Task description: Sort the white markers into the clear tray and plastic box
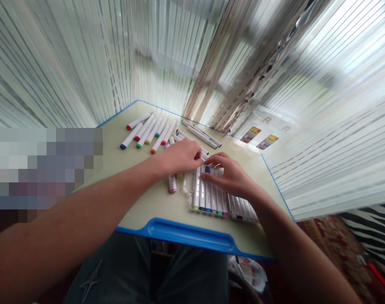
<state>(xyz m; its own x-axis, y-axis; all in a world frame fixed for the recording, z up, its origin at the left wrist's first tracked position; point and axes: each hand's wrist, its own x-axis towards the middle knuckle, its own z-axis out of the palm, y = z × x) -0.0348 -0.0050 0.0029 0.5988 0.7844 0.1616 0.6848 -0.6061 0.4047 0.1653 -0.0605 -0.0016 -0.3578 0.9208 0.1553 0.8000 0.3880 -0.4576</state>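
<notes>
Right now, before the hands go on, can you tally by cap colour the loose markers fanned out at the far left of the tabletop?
Red or pink caps: 3
Blue cap: 1
Green cap: 1
Yellow cap: 1
Teal cap: 1
Orange cap: 1
Total: 8 loose markers

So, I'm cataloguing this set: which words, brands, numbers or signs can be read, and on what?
No text is readable for certain.
Two labels on the clear box: printing too small and blurred.
Markers in the clear case: faint barrel marks, too blurred to read.
</notes>
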